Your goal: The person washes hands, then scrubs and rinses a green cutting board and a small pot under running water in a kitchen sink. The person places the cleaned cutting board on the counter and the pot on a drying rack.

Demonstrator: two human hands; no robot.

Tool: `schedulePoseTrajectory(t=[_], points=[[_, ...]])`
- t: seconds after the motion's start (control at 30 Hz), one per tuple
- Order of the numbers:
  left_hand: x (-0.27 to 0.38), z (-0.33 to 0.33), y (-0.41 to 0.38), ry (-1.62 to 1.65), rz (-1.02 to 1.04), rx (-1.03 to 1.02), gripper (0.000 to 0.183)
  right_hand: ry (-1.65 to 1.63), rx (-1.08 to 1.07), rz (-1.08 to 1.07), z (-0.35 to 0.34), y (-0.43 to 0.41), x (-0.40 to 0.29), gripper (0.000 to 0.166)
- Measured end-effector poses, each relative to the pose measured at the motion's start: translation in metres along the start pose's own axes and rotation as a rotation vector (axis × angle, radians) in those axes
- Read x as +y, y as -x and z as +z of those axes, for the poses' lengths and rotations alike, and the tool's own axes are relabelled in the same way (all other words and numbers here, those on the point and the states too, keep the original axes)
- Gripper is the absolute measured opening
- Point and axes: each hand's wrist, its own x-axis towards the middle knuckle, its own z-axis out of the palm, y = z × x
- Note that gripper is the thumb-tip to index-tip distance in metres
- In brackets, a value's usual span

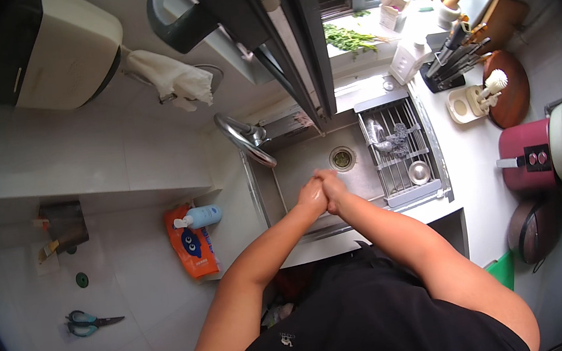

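Note:
My left hand [312, 196] and my right hand [334, 188] are pressed together above the basin of a stainless steel sink [300, 157], just below its drain strainer [342, 159]. The skin looks wet and shiny. No object shows between the palms, though the inner sides are hidden. To the upper left of the hands, a chrome faucet [248, 142] curves over the sink's left edge; I cannot tell if water runs. A roll-up drying rack [400, 200] lies across the sink's right side, bearing a steel wool scrubber [399, 140] and a small metal bowl [419, 172].
A blue pump bottle [204, 216] and an orange packet [193, 249] stand left of the sink. To the right are a knife block [442, 76], a brush holder [463, 104] and a maroon appliance [526, 156]. A dark window frame [314, 40] juts over the sink's far side.

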Motion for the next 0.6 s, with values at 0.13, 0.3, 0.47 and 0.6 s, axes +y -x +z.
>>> schedulePoseTrajectory(t=[0.13, 0.3, 0.47, 0.6], points=[[-0.020, 0.002, 0.006, 0.584, -0.099, 0.339, 0.036, -0.293, -0.035, -0.020, 0.039, 0.033, -0.005, 0.039], [0.026, -0.025, 0.015, 2.209, -0.310, 0.481, 0.023, -0.522, -0.271, 0.016, 0.068, 0.051, -0.021, 0.040], [0.064, -0.046, 0.021, 2.369, -0.560, 0.774, 0.025, -0.111, -0.278, -0.096, 0.064, 0.044, -0.024, 0.063], [-0.006, 0.006, -0.016, 1.801, -0.773, 0.871, 0.033, -0.039, -0.258, -0.016, 0.053, 0.026, 0.003, 0.071]])
